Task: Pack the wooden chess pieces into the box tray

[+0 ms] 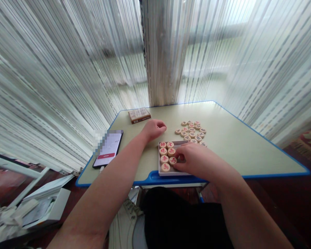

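Red-marked round Chinese chess pieces point(163, 151) stand in two columns in the left part of a shallow open box point(159, 169) at the table's near edge. My right hand point(197, 157) reaches over the box, thumb and fingers closed on a Chinese chess piece point(172, 160) in the second column. It hides much of the box's right part. Beyond the box, my left hand point(154, 129) hovers over or rests on the table, fingers curled together, with nothing visible in them. Several loose Chinese chess pieces point(191, 130) lie in a group past the box, some partly behind my right hand.
A small printed box point(140, 115) lies at the table's far left. The phone point(109, 150) lies on the left side, a white cable at its lower end. The pale table point(248, 148) has a raised blue rim. Sheer curtains point(166, 52) hang right behind it.
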Action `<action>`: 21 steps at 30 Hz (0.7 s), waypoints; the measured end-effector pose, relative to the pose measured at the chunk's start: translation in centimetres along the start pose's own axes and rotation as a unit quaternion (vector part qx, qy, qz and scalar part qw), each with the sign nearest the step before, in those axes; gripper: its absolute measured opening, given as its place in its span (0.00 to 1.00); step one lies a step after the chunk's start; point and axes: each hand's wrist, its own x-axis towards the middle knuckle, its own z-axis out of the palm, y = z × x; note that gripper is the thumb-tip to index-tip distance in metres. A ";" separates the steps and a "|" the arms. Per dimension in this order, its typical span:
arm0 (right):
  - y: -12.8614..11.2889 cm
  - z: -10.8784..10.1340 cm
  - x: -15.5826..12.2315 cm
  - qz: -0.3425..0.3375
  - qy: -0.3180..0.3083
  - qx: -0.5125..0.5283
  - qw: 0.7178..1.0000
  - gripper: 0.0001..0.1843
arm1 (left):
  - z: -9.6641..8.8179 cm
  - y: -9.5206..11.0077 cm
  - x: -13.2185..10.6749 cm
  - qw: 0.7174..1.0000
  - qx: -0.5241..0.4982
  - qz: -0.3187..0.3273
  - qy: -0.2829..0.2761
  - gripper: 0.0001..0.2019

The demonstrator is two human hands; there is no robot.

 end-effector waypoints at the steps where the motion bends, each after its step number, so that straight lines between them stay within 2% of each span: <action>1: 0.0 -0.1 0.0 0.001 -0.007 0.000 1.000 0.10 | 0.0 0.0 0.0 1.000 -0.001 0.000 -0.001 0.10; 6: -0.1 -0.6 -0.1 0.027 -0.050 -0.009 0.998 0.09 | 0.0 0.0 0.0 1.000 -0.002 -0.008 -0.005 0.11; 10: -0.1 -0.6 0.1 0.047 -0.058 -0.002 0.997 0.09 | 0.0 0.1 0.0 1.000 -0.001 -0.007 -0.005 0.11; 18: 0.2 -0.3 0.1 0.053 -0.042 0.011 0.998 0.07 | 0.1 0.0 0.0 1.000 -0.001 -0.004 -0.004 0.11; 21: 0.5 0.0 0.3 0.059 -0.003 0.015 0.998 0.08 | 0.1 0.0 0.0 1.000 0.005 -0.002 -0.006 0.11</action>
